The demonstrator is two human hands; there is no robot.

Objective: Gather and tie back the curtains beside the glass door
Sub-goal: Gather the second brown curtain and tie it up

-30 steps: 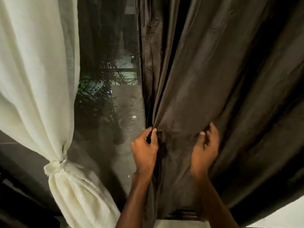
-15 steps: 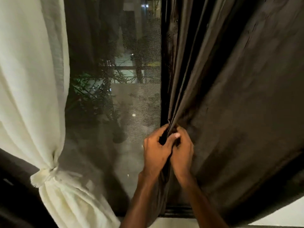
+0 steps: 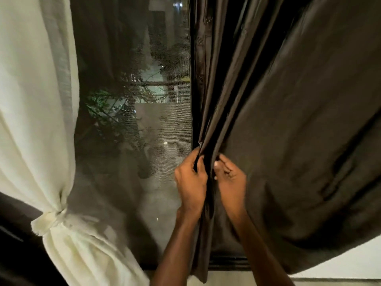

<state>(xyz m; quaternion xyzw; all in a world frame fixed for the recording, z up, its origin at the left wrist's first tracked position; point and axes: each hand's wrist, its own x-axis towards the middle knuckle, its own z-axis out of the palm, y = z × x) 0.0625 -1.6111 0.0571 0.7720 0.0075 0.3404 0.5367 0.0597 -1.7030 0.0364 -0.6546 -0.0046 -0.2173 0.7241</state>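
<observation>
A dark brown curtain (image 3: 288, 112) hangs on the right side of the glass door (image 3: 134, 120). My left hand (image 3: 190, 182) grips its bunched folds at the inner edge. My right hand (image 3: 231, 180) sits just to the right, its fingers pinching the neighbouring folds, so both hands hold the gathered fabric close together. On the left hangs a cream curtain (image 3: 35, 100), cinched with a knot (image 3: 49, 218) low down.
The door's dark bottom track (image 3: 226, 262) runs below my hands, with pale floor beneath. Through the mesh-covered glass I see night, plants and distant lights. A light wall shows at the bottom right under the brown curtain's hem.
My right hand moved left from a spread position to meet my left hand, pulling the brown curtain's folds together. The curtain's inner edge has shifted rightward, uncovering more glass.
</observation>
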